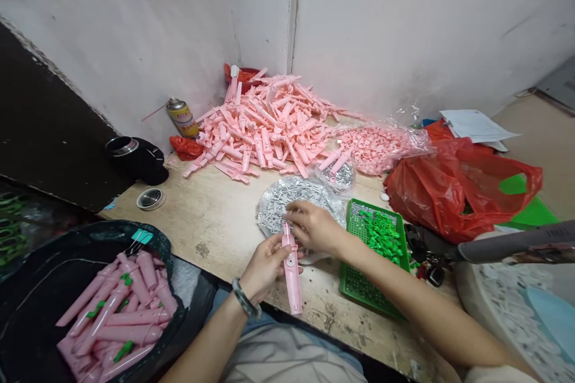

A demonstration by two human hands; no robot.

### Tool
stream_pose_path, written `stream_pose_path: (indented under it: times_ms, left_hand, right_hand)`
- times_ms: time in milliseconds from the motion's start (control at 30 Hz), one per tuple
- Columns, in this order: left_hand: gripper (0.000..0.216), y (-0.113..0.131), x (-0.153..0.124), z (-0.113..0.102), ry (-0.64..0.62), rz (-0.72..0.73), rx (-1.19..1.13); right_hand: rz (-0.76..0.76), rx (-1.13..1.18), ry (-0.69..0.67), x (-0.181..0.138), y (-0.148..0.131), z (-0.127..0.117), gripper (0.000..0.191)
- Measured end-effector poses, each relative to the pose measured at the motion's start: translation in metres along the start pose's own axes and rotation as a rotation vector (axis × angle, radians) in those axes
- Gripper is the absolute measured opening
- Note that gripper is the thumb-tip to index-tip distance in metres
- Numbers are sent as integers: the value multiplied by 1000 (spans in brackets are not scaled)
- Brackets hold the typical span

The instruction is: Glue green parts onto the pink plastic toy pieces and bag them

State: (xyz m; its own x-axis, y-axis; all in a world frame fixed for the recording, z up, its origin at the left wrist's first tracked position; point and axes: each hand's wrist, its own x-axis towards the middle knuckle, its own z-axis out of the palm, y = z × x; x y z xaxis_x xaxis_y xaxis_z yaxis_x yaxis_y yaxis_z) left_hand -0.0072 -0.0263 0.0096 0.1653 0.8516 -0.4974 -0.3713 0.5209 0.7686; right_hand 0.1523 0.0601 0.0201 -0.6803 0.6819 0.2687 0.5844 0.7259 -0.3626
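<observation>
My left hand [266, 266] is closed around a long pink plastic shell half [293, 290], its hollow side facing up. A small round part sits in the shell's middle. Over the narrow far end of the shell, my right hand [313, 228] bends its fingers in a pinch; what lies between them is too small to make out. Just beyond both hands lies a clear bag of grey parts and metal pins [276, 200], partly covered by the right hand. A green basket [348, 263] with bright green plastic pieces [384, 236] stands under the right forearm.
A big heap of pink shell parts [269, 122] fills the back of the table. Pink caps [377, 146] and a red bag [449, 185] lie to its right. A spray can [183, 118] stands at left. A black-lined container [27, 311] holds pink assembled pieces at lower left.
</observation>
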Motion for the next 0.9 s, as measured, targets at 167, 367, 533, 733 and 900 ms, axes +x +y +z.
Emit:
stream_pose_path:
  times_ms: [167, 367, 533, 733, 900]
  left_hand:
    - [23, 1, -4, 0, 78, -100, -168]
    - [18, 7, -9, -1, 103, -105, -259]
    - [26, 14, -2, -21, 67, -23, -271]
    - [37, 23, 18, -33, 81, 55, -309]
    - [37, 30, 27, -23, 57, 50, -292]
  right_hand:
    - [398, 17, 168, 84, 52, 10, 38]
    - [635, 70, 243, 157, 92, 14, 52]
    - [755, 223, 255, 152, 107, 1, 51]
    - [634, 587, 103, 67, 78, -26, 40]
    - [412, 949, -267, -8, 11, -36, 49]
